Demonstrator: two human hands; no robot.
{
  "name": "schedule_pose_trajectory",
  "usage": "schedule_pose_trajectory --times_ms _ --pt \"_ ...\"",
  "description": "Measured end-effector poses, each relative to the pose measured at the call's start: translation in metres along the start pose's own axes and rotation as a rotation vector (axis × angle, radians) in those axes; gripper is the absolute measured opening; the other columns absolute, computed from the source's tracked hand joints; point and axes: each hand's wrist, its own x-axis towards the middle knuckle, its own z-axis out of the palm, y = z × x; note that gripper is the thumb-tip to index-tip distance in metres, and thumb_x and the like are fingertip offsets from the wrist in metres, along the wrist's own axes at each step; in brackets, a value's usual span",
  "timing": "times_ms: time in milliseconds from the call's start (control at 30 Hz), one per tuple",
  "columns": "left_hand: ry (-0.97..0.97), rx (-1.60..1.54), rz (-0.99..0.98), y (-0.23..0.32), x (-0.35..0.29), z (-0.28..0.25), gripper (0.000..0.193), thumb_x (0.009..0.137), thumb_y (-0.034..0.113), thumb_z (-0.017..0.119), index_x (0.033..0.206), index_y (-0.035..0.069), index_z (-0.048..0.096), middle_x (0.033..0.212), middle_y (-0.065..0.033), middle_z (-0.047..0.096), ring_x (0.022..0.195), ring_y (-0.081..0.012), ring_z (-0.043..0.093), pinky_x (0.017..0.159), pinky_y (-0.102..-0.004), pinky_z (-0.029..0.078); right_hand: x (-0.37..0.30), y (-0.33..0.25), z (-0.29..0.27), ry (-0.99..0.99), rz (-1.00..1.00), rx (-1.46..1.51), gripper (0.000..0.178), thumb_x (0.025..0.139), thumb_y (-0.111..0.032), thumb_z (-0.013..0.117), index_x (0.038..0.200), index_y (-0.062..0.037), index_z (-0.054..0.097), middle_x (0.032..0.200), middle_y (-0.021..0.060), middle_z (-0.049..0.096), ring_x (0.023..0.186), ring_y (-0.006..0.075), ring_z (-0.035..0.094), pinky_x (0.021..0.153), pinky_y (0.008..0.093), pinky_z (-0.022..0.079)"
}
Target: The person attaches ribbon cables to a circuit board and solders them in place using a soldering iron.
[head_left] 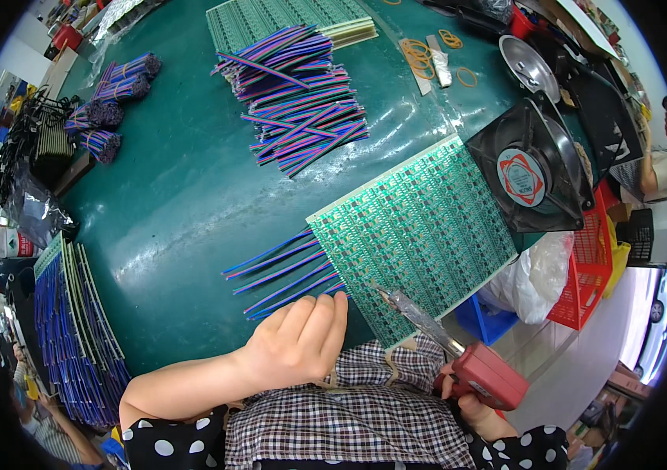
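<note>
A green circuit board panel (pixel 420 227), covered in rows of small parts, lies tilted at the table's near edge. Several blue, pink and black wires (pixel 279 262) stick out from its left edge. My left hand (pixel 298 337) is closed at the panel's lower left edge, beside the lowest wires. Whatever its fingertips pinch is hidden. In my right hand (pixel 478 407) is a red soldering gun (pixel 490 376), gripped by its handle, which is partly out of sight. The gun's metal tip lies over the panel's lower left part, close to its surface.
Piled wires (pixel 302 102) lie at the back centre before stacked panels (pixel 279 23). A black fan (pixel 533 172) stands against the panel's right side. Wired boards (pixel 75 337) lie at the left, tied wire bundles (pixel 106 110) farther back. A red basket (pixel 584 274) sits at the right.
</note>
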Motion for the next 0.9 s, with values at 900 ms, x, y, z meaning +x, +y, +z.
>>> schedule_pose_trajectory --times_ms 900 --pt "0.012 0.034 0.005 -0.006 0.001 0.001 0.021 0.069 0.007 0.063 0.086 -0.005 0.068 0.081 -0.0114 0.062 0.071 -0.0187 0.062 0.061 -0.0236 0.052 0.018 0.027 -0.006 -0.038 -0.312 -0.367 0.071 0.072 -0.026 0.083 0.124 0.0060 0.049 0.073 0.0049 0.070 0.067 0.0194 0.071 0.062 0.0282 0.055"
